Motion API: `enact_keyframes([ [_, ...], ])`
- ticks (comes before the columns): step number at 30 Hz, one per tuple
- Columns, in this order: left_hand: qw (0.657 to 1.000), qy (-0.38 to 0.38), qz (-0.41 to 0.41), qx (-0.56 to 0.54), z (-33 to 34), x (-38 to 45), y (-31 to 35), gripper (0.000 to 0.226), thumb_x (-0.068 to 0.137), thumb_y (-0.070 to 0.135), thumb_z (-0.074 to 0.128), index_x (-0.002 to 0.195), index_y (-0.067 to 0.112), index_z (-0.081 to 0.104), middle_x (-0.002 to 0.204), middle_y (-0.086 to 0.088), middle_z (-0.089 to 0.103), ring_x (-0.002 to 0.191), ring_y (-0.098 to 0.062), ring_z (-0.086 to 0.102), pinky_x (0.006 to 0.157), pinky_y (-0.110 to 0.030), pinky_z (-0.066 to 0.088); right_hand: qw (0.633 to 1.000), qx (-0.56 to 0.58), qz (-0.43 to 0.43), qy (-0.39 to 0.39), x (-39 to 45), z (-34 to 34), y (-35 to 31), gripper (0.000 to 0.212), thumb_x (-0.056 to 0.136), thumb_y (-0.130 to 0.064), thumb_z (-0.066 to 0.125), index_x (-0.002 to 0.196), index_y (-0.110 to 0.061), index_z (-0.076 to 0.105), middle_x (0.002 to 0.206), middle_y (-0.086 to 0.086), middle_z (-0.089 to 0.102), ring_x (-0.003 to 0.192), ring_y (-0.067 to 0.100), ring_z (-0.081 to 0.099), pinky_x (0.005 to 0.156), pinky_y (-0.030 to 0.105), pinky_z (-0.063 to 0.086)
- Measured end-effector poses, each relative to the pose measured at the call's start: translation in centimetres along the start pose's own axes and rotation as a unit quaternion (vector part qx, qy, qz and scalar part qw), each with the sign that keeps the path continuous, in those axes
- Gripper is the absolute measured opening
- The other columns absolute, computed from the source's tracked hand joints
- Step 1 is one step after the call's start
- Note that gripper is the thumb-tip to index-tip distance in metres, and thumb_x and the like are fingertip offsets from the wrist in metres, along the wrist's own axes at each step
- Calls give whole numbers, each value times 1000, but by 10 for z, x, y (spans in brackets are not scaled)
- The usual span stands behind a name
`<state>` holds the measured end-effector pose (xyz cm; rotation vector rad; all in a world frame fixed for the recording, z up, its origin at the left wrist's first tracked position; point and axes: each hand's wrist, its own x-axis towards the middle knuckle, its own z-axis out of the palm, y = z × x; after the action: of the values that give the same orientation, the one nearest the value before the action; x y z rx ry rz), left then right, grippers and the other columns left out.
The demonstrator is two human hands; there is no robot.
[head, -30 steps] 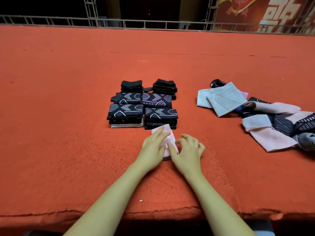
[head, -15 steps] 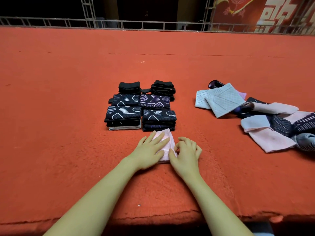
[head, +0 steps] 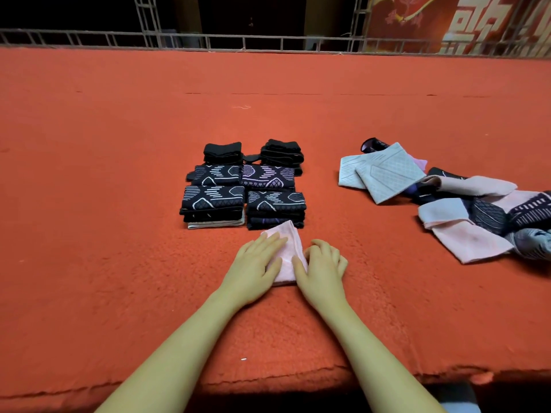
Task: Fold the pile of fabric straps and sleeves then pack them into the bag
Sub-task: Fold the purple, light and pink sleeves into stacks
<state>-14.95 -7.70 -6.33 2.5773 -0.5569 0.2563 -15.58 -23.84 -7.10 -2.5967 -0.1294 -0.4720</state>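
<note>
A folded pale pink sleeve lies on the red carpeted surface just in front of the stacks. My left hand lies flat on its left half, fingers straight. At the sleeve's right edge sits my right hand, its fingers curled and its thumb on the cloth. Beyond them stand several neat stacks of folded dark patterned sleeves. An unfolded pile of pink, grey and dark pieces lies to the right. No bag is in view.
The red carpeted platform stretches wide to the left and far back. Its front edge runs just below my forearms. A metal railing lines the far side.
Both hands stayed on the pink sleeve and pressed it a little flatter; my left hand's fingers slid slightly back over it. The view shifted a little.
</note>
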Motion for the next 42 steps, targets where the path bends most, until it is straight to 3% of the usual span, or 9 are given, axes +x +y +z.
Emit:
enact_keyframes([
  [3,999,39,1,8,-7,0,-1,62,87,52,15,147,35,18,153,17,10,141,-4,10,113,-29,5,996,74,-22,48,0,-5,-3,46,82,-50,37,90,-12,61,124,5,54,117,25,45,86,25,16],
  [5,995,83,4,47,-19,2,-2,57,92,49,18,148,43,13,156,12,8,143,-9,8,108,-27,4,990,115,-38,79,0,-7,-8,39,82,-48,40,91,-16,62,120,2,55,112,21,47,84,22,16],
  [9,971,147,72,172,-45,5,-8,48,96,37,31,143,31,32,154,-3,30,138,-23,22,106,-40,14,977,148,-105,112,7,-12,-25,16,85,-40,49,95,-30,57,115,-3,57,106,13,45,80,21,18],
  [14,949,174,128,231,-66,1,-29,38,95,34,36,125,24,57,144,-4,47,131,-23,36,101,-43,21,966,142,-176,123,25,-15,-45,12,83,-36,54,95,-32,56,112,-2,59,105,13,45,82,21,19],
  [22,955,247,78,141,-65,-24,-52,18,89,32,47,104,29,57,117,2,65,112,-18,46,82,-31,22,950,117,-260,125,36,0,-69,11,82,-33,58,93,-32,56,106,-10,54,98,13,45,80,22,18],
  [28,944,295,50,143,-70,-34,-66,18,87,29,50,92,21,66,110,1,65,106,-19,48,79,-29,16,953,86,-279,85,47,9,-80,28,83,-44,55,103,-29,68,110,-11,62,104,9,42,82,24,16],
  [32,929,313,70,183,-73,-38,-78,12,85,24,52,88,20,63,106,-1,65,104,-20,49,78,-33,22,953,87,-286,56,51,16,-79,29,84,-49,54,97,-29,70,112,-14,61,106,8,41,87,22,15],
  [35,922,321,62,206,-76,-40,-83,18,86,23,52,85,16,69,104,-2,67,104,-19,50,78,-34,24,944,63,-323,25,51,21,-84,33,85,-51,52,102,-28,67,106,-17,63,101,8,43,79,26,15],
  [42,893,339,78,286,-83,-44,-102,13,88,17,58,85,16,70,103,2,69,102,-20,54,80,-37,31,910,-34,-391,134,64,36,-100,20,88,-35,55,91,-23,71,91,-12,67,89,14,49,78,34,26],
])
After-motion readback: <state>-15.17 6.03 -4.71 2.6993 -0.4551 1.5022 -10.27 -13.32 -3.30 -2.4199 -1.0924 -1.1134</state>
